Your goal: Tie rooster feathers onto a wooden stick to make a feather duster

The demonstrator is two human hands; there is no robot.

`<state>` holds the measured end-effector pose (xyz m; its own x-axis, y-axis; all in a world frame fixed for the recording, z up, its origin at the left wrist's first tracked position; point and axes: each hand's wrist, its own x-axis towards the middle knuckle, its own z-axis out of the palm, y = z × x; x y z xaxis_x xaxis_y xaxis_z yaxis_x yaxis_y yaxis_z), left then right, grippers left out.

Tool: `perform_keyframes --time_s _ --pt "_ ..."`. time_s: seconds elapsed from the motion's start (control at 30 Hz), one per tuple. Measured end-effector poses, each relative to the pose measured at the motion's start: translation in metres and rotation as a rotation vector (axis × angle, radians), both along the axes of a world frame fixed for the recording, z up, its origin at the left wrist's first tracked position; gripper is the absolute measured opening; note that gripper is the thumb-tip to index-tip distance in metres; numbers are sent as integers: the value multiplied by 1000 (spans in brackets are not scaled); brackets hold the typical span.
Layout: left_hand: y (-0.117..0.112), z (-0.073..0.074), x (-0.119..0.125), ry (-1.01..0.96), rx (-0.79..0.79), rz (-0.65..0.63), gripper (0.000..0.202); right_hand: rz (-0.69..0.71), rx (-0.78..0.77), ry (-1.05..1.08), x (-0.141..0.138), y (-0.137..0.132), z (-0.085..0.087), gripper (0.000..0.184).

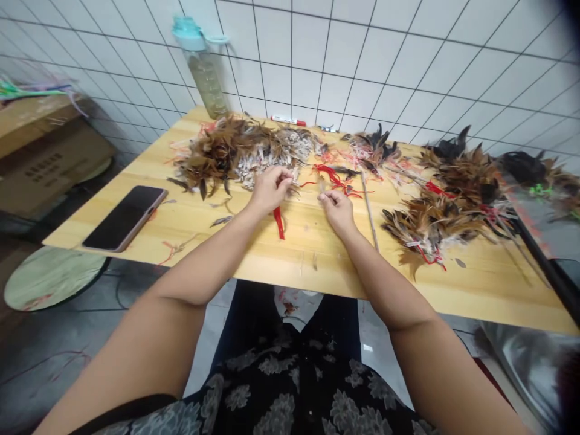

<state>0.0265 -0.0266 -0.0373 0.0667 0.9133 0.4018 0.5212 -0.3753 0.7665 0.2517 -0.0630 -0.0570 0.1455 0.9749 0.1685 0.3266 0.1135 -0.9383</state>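
Lying on the table point(254, 254), pointing away from the body: a thin stick point(369, 211). Just left of the stick, the right hand point(338, 211), with fingers curled in and thumb and forefinger pinched together, apparently on a small, blurred feather point(321, 183). Farther left of the stick, the left hand point(270, 188), with fingers bent and fingertips brought close to the thumb; impossible to say whether empty or gripping something fine. Also left of the stick, a red strip point(279, 225), reaching out from under the left hand. Near the stick's far end, on its left, tangled red threads point(333, 175). Well left of the stick, a brown, feathery heap point(212, 151), paler on the side toward the stick. Beyond the stick, a dark tuft point(378, 148). Right of the stick, brown bunches point(430, 217) with red ties. Far left of the stick, a dark-screened phone point(125, 217). Beyond and left of the stick, a blue-lidded bottle point(202, 72) and a marker point(287, 121).
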Motion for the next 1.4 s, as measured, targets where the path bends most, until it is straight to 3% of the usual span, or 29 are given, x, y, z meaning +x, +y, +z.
perform_keyframes --time_s 0.27,0.6,0.83,0.93,1.07,1.4 --pt "12 -1 -22 112 21 173 19 -25 -25 -64 1 4 -2 15" --pt "22 -23 -26 332 -37 187 21 -58 -32 -191 6 11 -2 17" --pt "21 -25 -29 370 112 223 23 -73 -54 -178 2 7 8 22" --pt "23 -23 -35 341 138 238 22 -70 -57 -126 1 7 8 24" --pt "26 -17 -47 341 60 252 16 -46 -33 -111 1 8 5 24" --pt "15 6 -57 546 -202 108 9 -6 -6 -185 0 12 -5 19"
